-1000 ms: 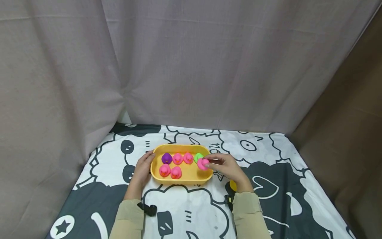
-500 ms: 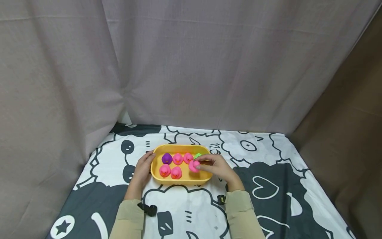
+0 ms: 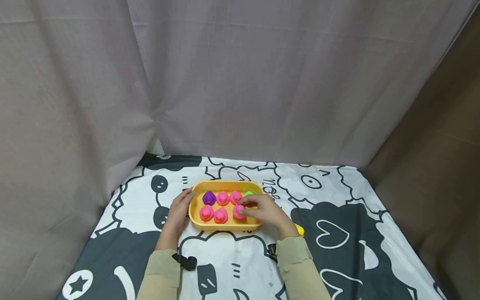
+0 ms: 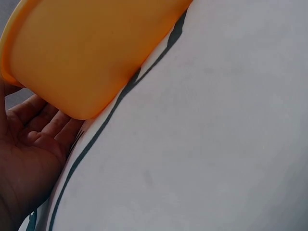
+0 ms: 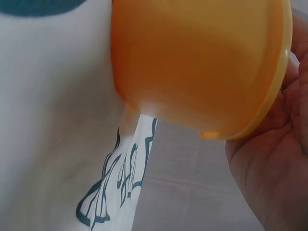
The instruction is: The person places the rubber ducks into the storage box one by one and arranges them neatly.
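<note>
A yellow tray (image 3: 225,228) stands on the cloth, holding small rubber ducks. My left hand (image 3: 181,210) holds its left end, the fingertips at the rim; in the left wrist view the fingers lie against the outer wall. My right hand (image 3: 265,209) reaches over the right end and pinches a pink rubber duck (image 3: 238,211) between thumb and fingers, low inside the tray. A purple duck (image 3: 208,198) and two pink ducks line the back row, beside a green duck (image 3: 248,193) partly covered by my right hand. Two more pink ducks (image 3: 221,216) sit at the front left.
A yellow object (image 3: 299,230) lies on the cloth, mostly hidden behind my right wrist. The black-and-white cartoon cloth (image 3: 232,271) covers the table. Grey curtains (image 3: 240,83) hang behind and at the left, with a brown one (image 3: 431,166) at the right.
My right hand has carried the pink duck leftward from above the tray's right end, down beside the front-row ducks. My left hand stays at the tray's left end.
</note>
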The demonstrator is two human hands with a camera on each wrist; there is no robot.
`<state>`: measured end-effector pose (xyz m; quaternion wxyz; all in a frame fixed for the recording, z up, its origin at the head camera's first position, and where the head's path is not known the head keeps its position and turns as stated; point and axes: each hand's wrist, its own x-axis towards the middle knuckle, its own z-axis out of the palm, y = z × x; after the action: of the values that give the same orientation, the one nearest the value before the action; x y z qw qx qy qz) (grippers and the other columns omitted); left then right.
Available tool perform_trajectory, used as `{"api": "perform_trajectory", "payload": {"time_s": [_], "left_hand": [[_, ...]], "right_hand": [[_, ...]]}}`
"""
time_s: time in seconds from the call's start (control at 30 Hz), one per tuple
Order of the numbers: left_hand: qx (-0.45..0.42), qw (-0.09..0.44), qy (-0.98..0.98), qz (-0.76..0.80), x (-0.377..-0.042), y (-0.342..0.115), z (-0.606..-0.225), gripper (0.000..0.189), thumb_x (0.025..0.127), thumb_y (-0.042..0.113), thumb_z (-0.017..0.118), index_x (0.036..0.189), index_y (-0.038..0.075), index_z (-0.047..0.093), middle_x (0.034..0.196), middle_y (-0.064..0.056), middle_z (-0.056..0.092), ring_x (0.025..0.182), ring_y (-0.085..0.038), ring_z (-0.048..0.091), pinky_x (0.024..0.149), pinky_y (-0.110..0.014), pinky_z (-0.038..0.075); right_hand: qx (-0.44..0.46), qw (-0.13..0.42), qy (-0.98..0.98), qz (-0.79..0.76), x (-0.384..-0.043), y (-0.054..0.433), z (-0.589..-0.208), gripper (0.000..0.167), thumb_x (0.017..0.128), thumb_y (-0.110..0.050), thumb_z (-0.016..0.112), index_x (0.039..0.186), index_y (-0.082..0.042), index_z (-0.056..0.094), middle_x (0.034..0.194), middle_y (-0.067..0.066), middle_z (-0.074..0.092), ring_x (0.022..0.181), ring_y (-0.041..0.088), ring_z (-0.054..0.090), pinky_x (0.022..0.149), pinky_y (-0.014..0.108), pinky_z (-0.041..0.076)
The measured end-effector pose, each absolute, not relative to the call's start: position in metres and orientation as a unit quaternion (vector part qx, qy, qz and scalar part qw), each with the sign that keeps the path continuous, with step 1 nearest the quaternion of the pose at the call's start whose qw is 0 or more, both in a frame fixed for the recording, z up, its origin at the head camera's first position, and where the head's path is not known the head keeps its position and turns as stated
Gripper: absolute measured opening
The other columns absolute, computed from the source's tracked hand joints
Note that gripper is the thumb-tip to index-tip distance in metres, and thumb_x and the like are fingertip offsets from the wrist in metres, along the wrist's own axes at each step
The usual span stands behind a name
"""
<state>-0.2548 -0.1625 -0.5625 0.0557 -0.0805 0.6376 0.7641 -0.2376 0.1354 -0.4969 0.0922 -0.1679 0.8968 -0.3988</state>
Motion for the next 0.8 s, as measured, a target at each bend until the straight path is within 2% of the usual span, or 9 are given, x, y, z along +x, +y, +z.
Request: {"api": "perform_trajectory", "payload": {"time_s": [0.37, 0.53, 0.8], "left_hand": [[-0.084, 0.058, 0.645, 0.758, -0.253, -0.165, -0.563, 0.048, 0.102, 0.033, 0.055, 0.146, 0.013, 0.052, 0.152, -0.008, 0.045, 0.137, -0.025, 0.046, 0.115, -0.039, 0.039], [-0.08, 0.056, 0.643, 0.76, -0.254, -0.163, -0.563, 0.047, 0.102, 0.031, 0.054, 0.145, 0.012, 0.052, 0.151, -0.008, 0.046, 0.137, -0.026, 0.046, 0.115, -0.039, 0.039], [-0.074, 0.055, 0.641, 0.762, -0.255, -0.163, -0.562, 0.047, 0.103, 0.03, 0.055, 0.145, 0.01, 0.052, 0.152, -0.01, 0.045, 0.139, -0.027, 0.044, 0.116, -0.04, 0.037]], "right_hand": [[-0.169, 0.147, 0.908, -0.355, -0.251, 0.128, -0.499, 0.021, 0.087, -0.033, 0.08, 0.107, -0.031, 0.076, 0.103, -0.014, 0.068, 0.097, 0.016, 0.06, 0.089, 0.036, 0.054], [-0.165, 0.171, 0.905, -0.353, -0.254, 0.125, -0.499, 0.02, 0.087, -0.032, 0.08, 0.107, -0.031, 0.075, 0.102, -0.014, 0.068, 0.094, 0.019, 0.059, 0.084, 0.036, 0.053], [-0.174, 0.168, 0.903, -0.355, -0.253, 0.123, -0.5, 0.019, 0.088, -0.03, 0.08, 0.107, -0.029, 0.075, 0.099, -0.014, 0.069, 0.09, 0.019, 0.059, 0.081, 0.035, 0.053]]}}
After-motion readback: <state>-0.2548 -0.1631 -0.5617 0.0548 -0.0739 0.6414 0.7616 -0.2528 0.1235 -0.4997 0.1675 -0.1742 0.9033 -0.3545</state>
